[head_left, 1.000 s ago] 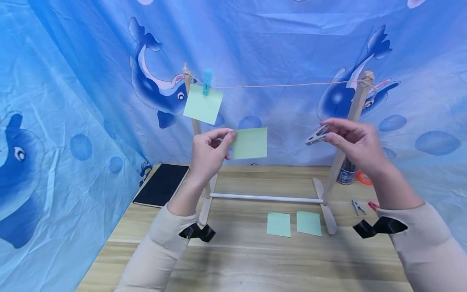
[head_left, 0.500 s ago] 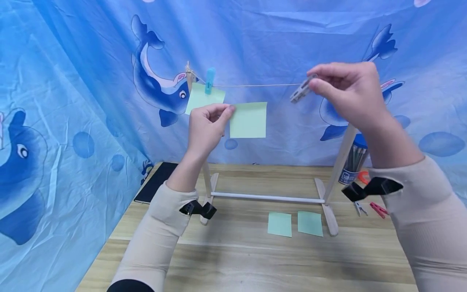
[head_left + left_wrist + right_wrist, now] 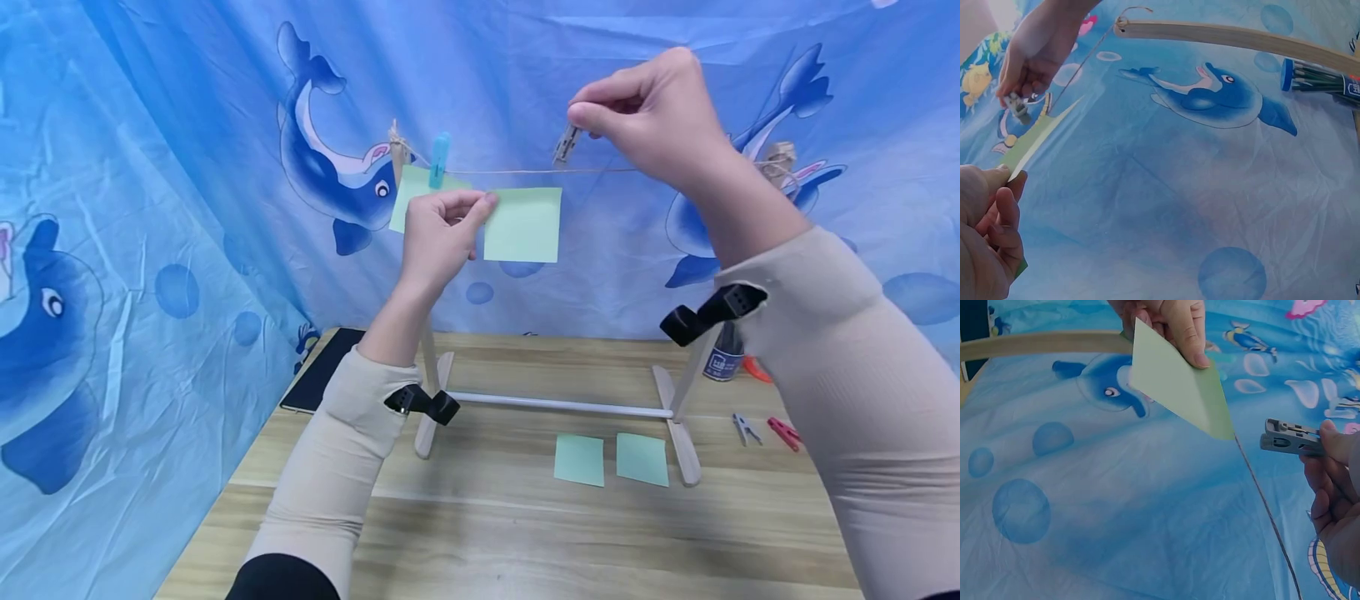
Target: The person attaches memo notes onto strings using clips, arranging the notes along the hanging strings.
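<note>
My left hand point(image 3: 444, 232) pinches a pale green sticky note point(image 3: 523, 225) by its upper left corner, just below the string point(image 3: 517, 172) in the head view. Above the string, my right hand point(image 3: 651, 117) holds a grey clothespin point(image 3: 566, 144) by its handle end, nose pointing down. In the right wrist view the clothespin point(image 3: 1291, 436) is apart from the note point(image 3: 1175, 381). A light blue clothespin point(image 3: 439, 160) fastens another green note point(image 3: 408, 193) on the string at the left; my left hand partly covers that note.
Two green notes point(image 3: 579, 460) lie on the wooden table point(image 3: 480, 533). At right are a grey clothespin point(image 3: 747, 429), a red clothespin point(image 3: 784, 433) and a pencil tub point(image 3: 723, 358). A black tablet point(image 3: 318, 375) lies at left. The rack has a white crossbar point(image 3: 562, 406).
My right hand has risen and moved left with the grey clothespin, from beside the right post to above the string. My left hand has lifted the note up to the string.
</note>
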`<action>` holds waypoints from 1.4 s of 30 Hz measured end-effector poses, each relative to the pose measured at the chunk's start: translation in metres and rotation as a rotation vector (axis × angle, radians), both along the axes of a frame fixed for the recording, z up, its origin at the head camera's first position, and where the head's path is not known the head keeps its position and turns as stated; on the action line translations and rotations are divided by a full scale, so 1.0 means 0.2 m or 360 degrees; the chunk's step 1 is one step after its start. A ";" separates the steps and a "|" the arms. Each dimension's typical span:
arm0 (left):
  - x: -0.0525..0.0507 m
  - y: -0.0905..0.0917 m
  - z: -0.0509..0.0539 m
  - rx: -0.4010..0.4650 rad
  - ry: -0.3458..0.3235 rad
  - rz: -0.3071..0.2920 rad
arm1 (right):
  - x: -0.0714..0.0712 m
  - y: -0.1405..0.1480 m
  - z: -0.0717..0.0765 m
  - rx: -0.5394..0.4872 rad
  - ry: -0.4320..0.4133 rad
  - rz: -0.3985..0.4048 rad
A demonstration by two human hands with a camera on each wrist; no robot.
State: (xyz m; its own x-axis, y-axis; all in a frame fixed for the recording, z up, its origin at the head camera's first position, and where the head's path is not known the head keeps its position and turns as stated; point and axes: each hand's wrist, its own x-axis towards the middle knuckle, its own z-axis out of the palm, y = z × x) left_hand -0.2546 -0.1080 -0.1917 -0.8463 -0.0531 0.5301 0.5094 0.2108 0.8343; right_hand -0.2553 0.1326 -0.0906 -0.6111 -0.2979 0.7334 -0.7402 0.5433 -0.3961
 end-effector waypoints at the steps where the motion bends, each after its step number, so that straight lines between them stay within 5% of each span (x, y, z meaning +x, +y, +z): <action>1: 0.00 0.00 0.00 -0.0002 0.0000 0.0000 | -0.01 -0.01 0.01 0.0031 -0.0011 -0.0013; 11: -0.02 0.02 0.00 0.0035 -0.0012 0.0018 | -0.09 -0.11 0.05 0.0167 -0.0198 -0.0062; 29: -0.04 0.05 0.02 0.0043 -0.0004 0.0032 | -0.08 -0.14 0.03 0.0422 -0.0212 -0.0012; 42: -0.05 0.05 0.01 0.0058 -0.0035 0.0013 | -0.10 -0.13 0.02 0.0603 -0.0302 0.0175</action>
State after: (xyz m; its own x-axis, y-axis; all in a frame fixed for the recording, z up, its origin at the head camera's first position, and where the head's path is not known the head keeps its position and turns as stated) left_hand -0.2639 -0.0981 -0.1892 -0.8570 -0.0792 0.5092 0.4895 0.1840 0.8524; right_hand -0.2753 0.1066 -0.0866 -0.6742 -0.5951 0.4373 -0.7350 0.5985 -0.3187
